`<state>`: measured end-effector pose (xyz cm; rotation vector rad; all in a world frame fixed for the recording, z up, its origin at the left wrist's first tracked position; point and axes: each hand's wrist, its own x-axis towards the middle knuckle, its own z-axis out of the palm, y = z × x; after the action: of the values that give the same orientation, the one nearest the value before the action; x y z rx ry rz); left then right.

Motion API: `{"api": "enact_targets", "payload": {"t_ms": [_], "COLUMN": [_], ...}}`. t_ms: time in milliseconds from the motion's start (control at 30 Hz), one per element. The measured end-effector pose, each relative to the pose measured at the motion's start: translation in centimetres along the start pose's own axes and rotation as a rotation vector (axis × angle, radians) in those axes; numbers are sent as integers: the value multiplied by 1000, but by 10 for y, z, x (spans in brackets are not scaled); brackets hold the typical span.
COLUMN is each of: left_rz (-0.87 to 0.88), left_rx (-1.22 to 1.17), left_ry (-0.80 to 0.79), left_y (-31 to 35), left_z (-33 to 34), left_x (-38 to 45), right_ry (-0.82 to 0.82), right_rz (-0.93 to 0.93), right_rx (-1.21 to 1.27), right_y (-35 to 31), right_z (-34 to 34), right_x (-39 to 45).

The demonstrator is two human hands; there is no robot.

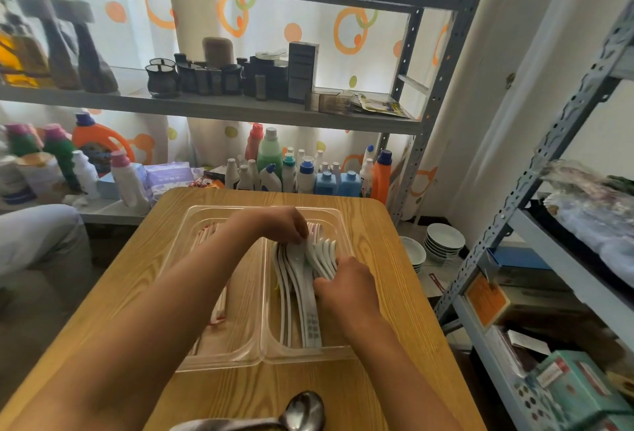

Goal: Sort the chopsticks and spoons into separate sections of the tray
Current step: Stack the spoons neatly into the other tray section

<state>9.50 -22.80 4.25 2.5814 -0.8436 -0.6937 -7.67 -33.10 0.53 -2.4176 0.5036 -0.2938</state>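
Observation:
A clear plastic tray with two sections lies on the wooden table. Several white ceramic spoons lie stacked in its right section. White chopsticks with red ends lie in the left section, partly hidden under my left forearm. My left hand reaches across the tray and its curled fingers grip the bowls of the spoons at the far end. My right hand holds the same spoon stack from the right side, fingers curled over the handles. A metal spoon lies on the table near me.
Metal shelves stand behind the table with detergent bottles and dark jars. Another shelf rack with boxes stands to the right. Stacked white bowls sit on the floor beside the table. A person's trouser leg shows at left.

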Motion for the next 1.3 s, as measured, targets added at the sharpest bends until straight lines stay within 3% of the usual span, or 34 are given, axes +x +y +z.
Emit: {"api": "enact_targets", "payload": {"t_ms": [233,500,633,867,1033,1300], "left_rz": [32,69,47,34,3,-13], "left_rx": [44,-122,-32,162,131,10], "left_ry": [176,101,138,187,187,-12], "left_y": [0,-1,0,4,9,8], "left_z": [18,28,33,37,30,11], "left_x": [3,2,2,1,-1,-16], "right_ry": [-2,-89,-128,-72,-58,-155], "right_rz": [-18,45,66,-68,-127,-200], "right_rx": [-25,-129,-172,-415,-327,-439], "right_y": [-4,-8,-10,-19,-17,-24], "right_z": [6,11,8,0,1,1], "right_x": [-2,-1,-1,-10,-9,-12]}}
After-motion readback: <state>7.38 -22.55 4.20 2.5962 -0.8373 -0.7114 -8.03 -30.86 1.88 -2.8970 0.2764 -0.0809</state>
